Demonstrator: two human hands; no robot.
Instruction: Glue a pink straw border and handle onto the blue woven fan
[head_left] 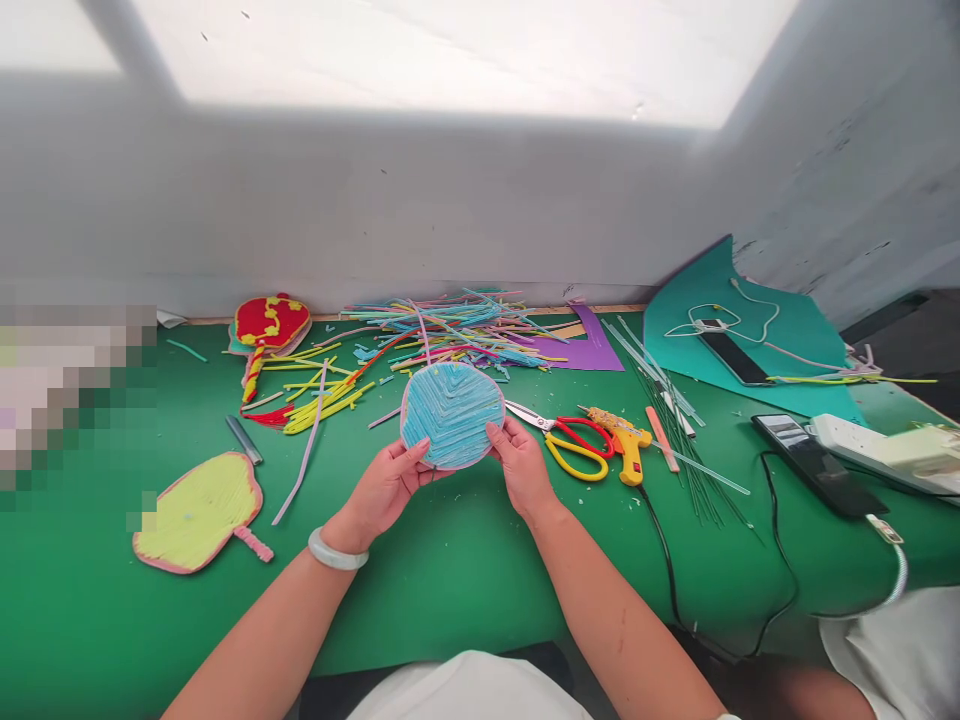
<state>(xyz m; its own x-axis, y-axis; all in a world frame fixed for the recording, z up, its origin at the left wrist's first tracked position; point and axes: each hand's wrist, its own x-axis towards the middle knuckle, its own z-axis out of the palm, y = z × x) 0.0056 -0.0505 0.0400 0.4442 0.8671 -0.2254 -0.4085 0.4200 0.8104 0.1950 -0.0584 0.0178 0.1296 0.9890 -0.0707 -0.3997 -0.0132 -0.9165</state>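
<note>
A round blue fan face (pixel 452 412), covered in blue fuzzy strips and edged in pink, is held upright over the green table (pixel 465 560). My left hand (pixel 384 487) grips its lower left edge with the thumb on the front. My right hand (pixel 521 465) grips its lower right edge. A pale bangle sits on my left wrist. Just beyond the fan lies a heap of coloured fuzzy strips (pixel 450 330).
A yellow fan (pixel 201 512) and a red fan (pixel 268 325) lie at the left. Scissors (pixel 570 440), a yellow glue gun (pixel 622 440) with its black cord, thin clear sticks (pixel 675 420), two phones (pixel 814 462), a power strip (pixel 877 445) and teal foam (pixel 742 330) fill the right side.
</note>
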